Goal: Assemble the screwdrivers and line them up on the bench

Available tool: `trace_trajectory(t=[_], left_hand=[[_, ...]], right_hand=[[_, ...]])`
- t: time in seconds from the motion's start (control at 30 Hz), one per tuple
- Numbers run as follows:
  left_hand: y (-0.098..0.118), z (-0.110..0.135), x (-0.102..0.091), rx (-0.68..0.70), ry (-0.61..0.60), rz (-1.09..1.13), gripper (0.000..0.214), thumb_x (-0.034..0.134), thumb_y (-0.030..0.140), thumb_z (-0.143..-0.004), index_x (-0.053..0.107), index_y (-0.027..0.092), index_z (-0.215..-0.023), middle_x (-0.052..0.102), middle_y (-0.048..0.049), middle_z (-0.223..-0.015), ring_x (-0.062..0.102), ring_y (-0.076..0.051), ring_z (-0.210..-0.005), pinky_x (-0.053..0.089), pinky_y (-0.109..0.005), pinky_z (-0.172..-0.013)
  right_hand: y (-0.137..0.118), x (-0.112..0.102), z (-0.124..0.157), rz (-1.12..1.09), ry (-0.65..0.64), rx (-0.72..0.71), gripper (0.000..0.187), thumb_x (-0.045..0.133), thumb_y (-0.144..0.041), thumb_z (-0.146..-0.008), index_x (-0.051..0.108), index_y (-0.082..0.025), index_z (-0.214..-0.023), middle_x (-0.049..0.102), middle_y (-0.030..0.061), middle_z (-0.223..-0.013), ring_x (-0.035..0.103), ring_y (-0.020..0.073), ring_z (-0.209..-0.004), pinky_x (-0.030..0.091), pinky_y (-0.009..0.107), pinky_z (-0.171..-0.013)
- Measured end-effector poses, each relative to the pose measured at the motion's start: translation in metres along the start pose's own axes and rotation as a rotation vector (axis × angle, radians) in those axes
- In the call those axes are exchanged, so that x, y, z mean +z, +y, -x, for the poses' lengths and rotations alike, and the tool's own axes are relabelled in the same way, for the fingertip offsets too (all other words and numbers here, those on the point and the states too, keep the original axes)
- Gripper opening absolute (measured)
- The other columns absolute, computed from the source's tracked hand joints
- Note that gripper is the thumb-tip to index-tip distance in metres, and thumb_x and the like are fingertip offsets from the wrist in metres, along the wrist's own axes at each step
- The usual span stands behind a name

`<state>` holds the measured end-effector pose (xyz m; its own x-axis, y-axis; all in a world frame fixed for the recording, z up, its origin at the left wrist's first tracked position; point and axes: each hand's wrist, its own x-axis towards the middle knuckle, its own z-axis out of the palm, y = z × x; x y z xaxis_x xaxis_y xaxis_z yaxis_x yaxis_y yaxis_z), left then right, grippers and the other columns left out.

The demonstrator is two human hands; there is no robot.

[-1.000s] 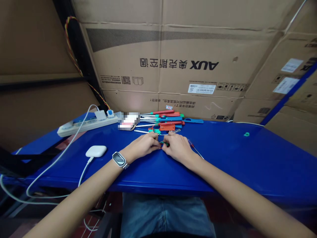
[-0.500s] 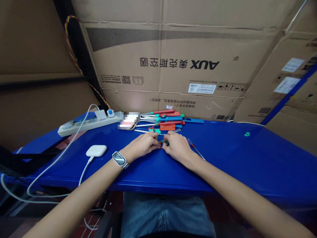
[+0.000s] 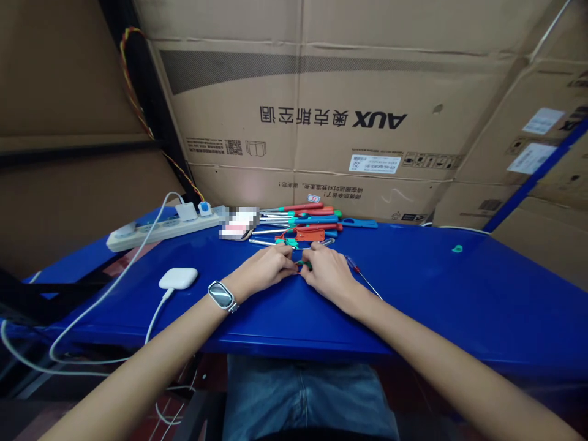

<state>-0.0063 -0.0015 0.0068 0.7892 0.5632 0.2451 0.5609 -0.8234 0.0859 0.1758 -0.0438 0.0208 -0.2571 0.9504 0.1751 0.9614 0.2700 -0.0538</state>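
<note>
On the blue table, my left hand (image 3: 273,264) and my right hand (image 3: 329,274) meet with their fingertips nearly touching. Both have thumb and fingers pinched together. Between them shows a small green and red thing (image 3: 301,264), mostly hidden by the fingers, so I cannot tell its kind. Just right of my right hand lies a thin screwdriver (image 3: 353,265) with a clear purple-red handle. Behind the hands are an orange flat handle piece (image 3: 310,235), small teal parts (image 3: 285,241) and a pile of metal-shafted tools (image 3: 321,219) with red and blue handles.
A phone-like blurred object (image 3: 239,224) and a white power strip (image 3: 169,230) sit at the back left. Nearer lies a white case (image 3: 179,278) on a cable. A teal ring (image 3: 457,248) is at right. Cardboard (image 3: 331,79) walls the back.
My fingers have shifted only very slightly, with the green and red thing still between them. Everything else looks the same.
</note>
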Motion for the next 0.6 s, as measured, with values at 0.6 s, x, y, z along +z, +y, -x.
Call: trace_trajectory(t=[0.6], left_hand=[[0.0015, -0.0009, 0.0011, 0.008, 0.044, 0.010, 0.024, 0.053, 0.026, -0.096, 0.076, 0.019, -0.092, 0.061, -0.0067, -0.090, 0.058, -0.018, -0.082, 0.046, -0.027, -0.072]], right_hand=[[0.0008, 0.0046, 0.0005, -0.014, 0.019, -0.023, 0.019, 0.050, -0.022, -0.088, 0.063, -0.022, -0.102, 0.060, 0.0069, -0.107, 0.064, 0.0215, -0.090, 0.043, 0.029, -0.066]])
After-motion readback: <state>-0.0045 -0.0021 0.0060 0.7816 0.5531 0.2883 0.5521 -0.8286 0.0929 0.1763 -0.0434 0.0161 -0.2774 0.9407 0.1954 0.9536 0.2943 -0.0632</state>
